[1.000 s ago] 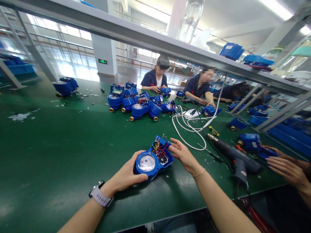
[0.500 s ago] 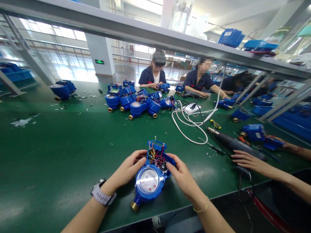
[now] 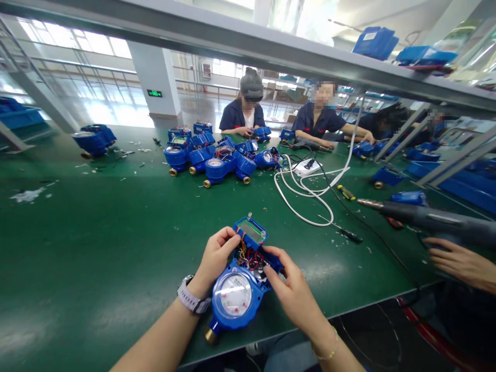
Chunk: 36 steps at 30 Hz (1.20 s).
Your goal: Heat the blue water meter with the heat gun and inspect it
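A blue water meter [image 3: 233, 297] with a brass end lies on the green table close to me, its dial facing up. Its electronics box is uncovered, and red, yellow and white wires [image 3: 248, 257] show inside. Thumb and fingers of my left hand [image 3: 217, 253] pinch the left edge of the small display module [image 3: 251, 231], which is tilted up above the box and joined to it by wires. My right hand [image 3: 289, 279] grips the right side of the meter's box, with the thumb at its inside near a round black part. Some left fingertips are hidden behind the module.
Several blue meters [image 3: 219, 168] are grouped ahead. To the right are a white cable [image 3: 287, 201], a power strip [image 3: 307, 167] and a screwdriver [image 3: 351, 235]. A neighbour's hand [image 3: 461, 261] holds a heat gun [image 3: 434, 217]. A shelf beam [image 3: 217, 51] crosses overhead; co-workers sit opposite.
My left hand has moved up from the box's side to the display module, which is now tilted with its screen showing. At right, the neighbour has picked up the heat gun.
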Tool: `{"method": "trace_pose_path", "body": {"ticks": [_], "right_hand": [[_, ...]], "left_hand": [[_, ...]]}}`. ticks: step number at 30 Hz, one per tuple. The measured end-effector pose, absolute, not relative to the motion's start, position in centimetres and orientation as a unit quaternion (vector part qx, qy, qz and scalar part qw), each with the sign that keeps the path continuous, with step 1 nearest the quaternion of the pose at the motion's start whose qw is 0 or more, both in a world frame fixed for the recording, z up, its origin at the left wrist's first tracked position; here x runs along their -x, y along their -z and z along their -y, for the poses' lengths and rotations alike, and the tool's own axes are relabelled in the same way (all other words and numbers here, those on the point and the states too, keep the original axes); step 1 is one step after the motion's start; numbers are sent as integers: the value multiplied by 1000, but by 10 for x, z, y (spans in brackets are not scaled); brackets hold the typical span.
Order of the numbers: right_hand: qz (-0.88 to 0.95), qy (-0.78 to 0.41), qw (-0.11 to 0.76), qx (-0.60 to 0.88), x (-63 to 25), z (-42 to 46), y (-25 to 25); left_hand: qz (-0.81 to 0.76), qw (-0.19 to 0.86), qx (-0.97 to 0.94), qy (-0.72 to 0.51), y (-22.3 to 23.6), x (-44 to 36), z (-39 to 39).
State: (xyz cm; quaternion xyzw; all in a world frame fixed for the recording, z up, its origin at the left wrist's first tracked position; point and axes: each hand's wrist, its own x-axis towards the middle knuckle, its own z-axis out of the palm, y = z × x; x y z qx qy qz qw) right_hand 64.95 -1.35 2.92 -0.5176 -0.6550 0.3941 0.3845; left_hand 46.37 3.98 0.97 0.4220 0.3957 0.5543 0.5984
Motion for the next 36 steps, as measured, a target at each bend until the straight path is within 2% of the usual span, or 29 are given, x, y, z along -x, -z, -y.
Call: {"method": "trace_pose_path", "body": {"ticks": [10,21,31,35,36], "right_hand": [[706,-400,332,481,-647,-2,-42],[695,-415,348,473,-640,-5,-44],[679,-391,364,504,-642,-6,-33],[704,-351,358,504,-663,-6,-2],[702,-325,379,508,-668,-10,11]], "left_hand": [[-349,656,-338,-577,-15,-463,-34],[-307,715,-294,-555,-13,-461,-32],[-340,670,-319,-578,-13,-463,-33],[-373,615,-325,-614,-9,-468,-34],[-380,601,-327,-623,-6,-469,-35]]}}
